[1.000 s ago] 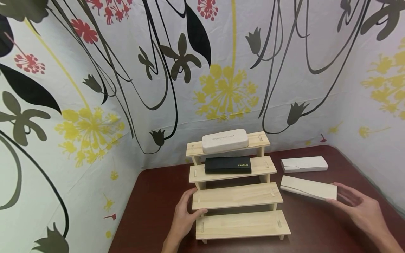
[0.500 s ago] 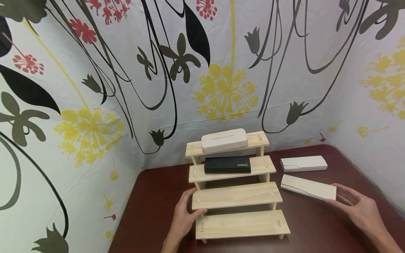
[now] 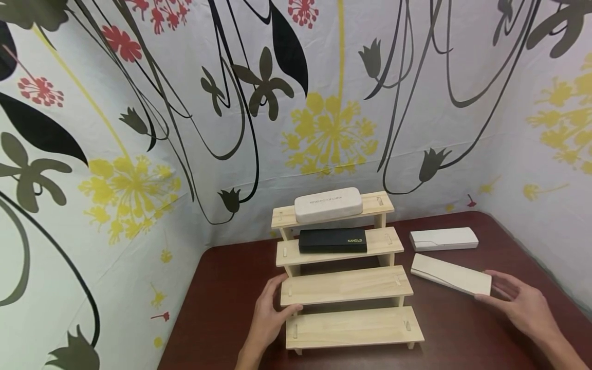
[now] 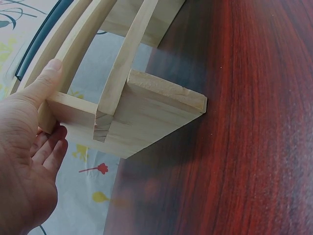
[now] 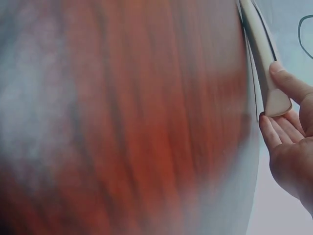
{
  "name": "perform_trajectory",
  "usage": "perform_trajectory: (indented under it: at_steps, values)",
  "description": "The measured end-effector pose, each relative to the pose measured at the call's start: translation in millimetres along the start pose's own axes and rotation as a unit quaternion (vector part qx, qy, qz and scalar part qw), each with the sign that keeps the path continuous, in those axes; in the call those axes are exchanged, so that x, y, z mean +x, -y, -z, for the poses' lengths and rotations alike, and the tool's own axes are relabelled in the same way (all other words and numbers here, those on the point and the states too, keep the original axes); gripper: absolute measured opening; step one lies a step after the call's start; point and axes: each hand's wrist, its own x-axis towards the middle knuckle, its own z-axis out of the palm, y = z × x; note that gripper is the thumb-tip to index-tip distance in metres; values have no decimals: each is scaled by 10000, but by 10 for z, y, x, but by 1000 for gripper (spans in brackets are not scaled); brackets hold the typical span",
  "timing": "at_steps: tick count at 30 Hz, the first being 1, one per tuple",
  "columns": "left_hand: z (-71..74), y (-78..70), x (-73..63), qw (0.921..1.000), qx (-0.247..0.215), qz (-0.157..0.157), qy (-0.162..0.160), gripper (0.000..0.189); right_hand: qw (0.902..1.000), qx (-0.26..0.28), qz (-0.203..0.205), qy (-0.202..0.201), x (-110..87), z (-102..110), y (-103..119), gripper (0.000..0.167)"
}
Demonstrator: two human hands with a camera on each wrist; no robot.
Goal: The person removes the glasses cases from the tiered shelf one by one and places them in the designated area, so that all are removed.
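Observation:
A four-step wooden display rack (image 3: 347,288) stands on the table. My left hand (image 3: 268,313) grips its left end at the third step down, thumb over the board and fingers behind, as the left wrist view also shows. Right of the rack, my right hand (image 3: 522,303) pinches the near end of a cream glasses case (image 3: 450,274), which lies slantwise. In the right wrist view, the thumb is on one side of the case (image 5: 269,63) and the fingers on the other. On the rack's top step rests a whitish glasses case (image 3: 328,204); a black glasses case (image 3: 332,240) occupies the second.
Another white glasses case (image 3: 444,239) lies on the dark red table (image 3: 231,288), just behind the cream one. Close behind the table hangs a flower-patterned cloth (image 3: 185,128), which also encloses both sides.
My right hand has turned the cream case slightly, its far end shifting away from me and its near end toward me. My left hand and the rack have stayed put.

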Motion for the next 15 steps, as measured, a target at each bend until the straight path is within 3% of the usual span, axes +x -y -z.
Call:
perform_trajectory:
  at_steps: [15]
  values:
    - [-2,22,4,9999,18,-143,7,81,9970,-759,119,96,93,9,-71,78]
